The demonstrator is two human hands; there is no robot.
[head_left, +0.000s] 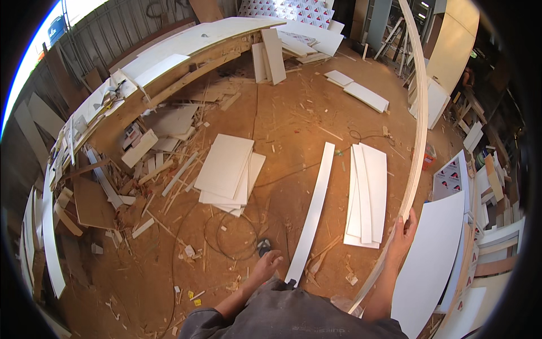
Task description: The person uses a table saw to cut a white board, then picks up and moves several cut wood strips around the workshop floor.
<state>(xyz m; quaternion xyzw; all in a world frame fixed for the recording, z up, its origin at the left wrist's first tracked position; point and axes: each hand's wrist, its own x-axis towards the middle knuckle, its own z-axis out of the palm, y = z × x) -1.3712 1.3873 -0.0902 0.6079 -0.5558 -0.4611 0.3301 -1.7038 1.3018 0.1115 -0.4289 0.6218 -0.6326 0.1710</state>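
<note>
My right hand (403,234) grips a long plywood board (420,101) by its layered edge. The board rises past the top of the view, and its lower end runs down beside my right forearm. My left hand (270,266) hangs in front of my body with its fingers loosely apart and nothing visible in it. Between my hands, a long narrow white strip (311,214) lies on the floor, its near end close to my body. White panels (375,192) are stacked just left of the plywood board, and another stack of white panels (226,164) lies further left.
A long workbench (192,42) curves along the left and back, with offcuts (169,121) heaped beneath it. A thin cable (206,226) loops over the brown floor. Large white sheets (429,254) lean at my right. Two white pieces (364,95) lie further off.
</note>
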